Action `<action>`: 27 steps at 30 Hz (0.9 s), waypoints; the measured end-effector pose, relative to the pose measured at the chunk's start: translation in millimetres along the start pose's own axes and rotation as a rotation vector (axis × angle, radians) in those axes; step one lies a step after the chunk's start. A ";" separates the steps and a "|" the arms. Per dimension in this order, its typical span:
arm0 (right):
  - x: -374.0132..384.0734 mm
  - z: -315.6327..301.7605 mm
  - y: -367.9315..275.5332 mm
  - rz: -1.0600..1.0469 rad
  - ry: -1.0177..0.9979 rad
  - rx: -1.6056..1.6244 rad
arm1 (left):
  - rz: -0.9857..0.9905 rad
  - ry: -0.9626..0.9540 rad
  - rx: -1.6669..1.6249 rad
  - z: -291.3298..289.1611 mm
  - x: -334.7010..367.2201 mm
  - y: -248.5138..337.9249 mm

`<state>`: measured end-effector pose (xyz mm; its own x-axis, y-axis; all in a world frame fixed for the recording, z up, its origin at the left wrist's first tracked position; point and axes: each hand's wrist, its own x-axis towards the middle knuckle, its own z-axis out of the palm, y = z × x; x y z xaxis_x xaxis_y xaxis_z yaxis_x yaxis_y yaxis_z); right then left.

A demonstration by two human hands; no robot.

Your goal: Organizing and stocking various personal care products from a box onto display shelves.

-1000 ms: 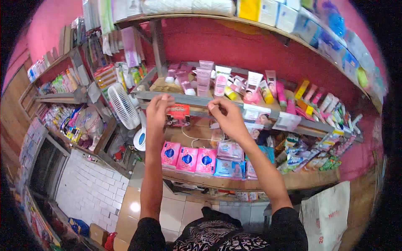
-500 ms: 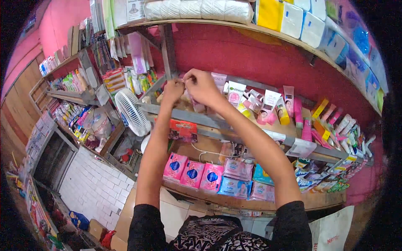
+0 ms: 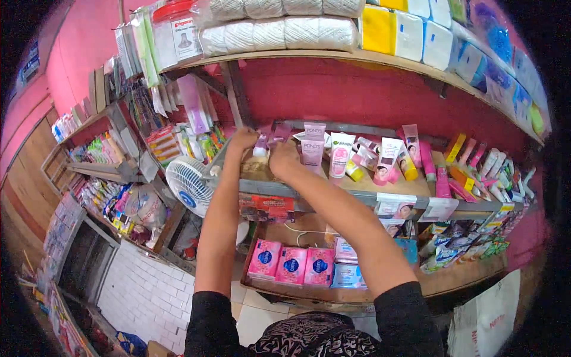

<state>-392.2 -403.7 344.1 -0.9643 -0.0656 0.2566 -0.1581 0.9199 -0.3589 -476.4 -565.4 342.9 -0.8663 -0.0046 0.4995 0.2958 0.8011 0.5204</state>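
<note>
At the left end of the cosmetics shelf (image 3: 410, 187), both hands work close together. My left hand (image 3: 242, 140) has its fingers curled at a small pale pink tube with a whitish cap (image 3: 260, 146), which stands upright. To its right, my right hand (image 3: 284, 159) is bent around the lower end of a purple-pink tube (image 3: 279, 134); its fingertips are partly hidden and blurred. Just right of that hand stand a pale pink tube (image 3: 311, 153) and a white-and-pink tube (image 3: 339, 156). More tubes, pink, white and yellow, stand or lie further right.
A white fan (image 3: 189, 183) is close to my left forearm. Pink packs (image 3: 291, 266) and a blue wipes pack (image 3: 347, 275) lie on the lower shelf. An upper shelf (image 3: 392, 59) overhangs, carrying white yarn-like rolls (image 3: 279, 35). A red box (image 3: 273, 208) sits under the shelf edge.
My hands, pinched together and raised before, have come apart and lowered to the shelf. The view has shifted, showing more of the upper shelf.
</note>
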 end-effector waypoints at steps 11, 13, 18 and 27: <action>-4.7 -12.9 -17.5 0.250 -0.217 -0.125 | -0.162 -0.274 -0.013 26.5 34.9 -23.3; -10.5 -13.1 -18.0 0.227 0.022 0.052 | -0.107 -0.194 0.021 29.9 39.5 -24.0; -3.1 -32.2 -7.9 -0.393 0.260 0.035 | -0.253 -0.564 0.091 41.0 59.9 -33.9; -2.7 -101.7 -3.3 -0.082 -0.206 0.461 | -0.459 -0.666 -0.068 65.3 60.7 -50.1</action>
<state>-367.5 -367.2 435.9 -0.9593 -0.2479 0.1354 -0.2678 0.6456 -0.7151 -570.1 -566.8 301.9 -0.9587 0.0503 -0.2799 -0.1422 0.7676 0.6250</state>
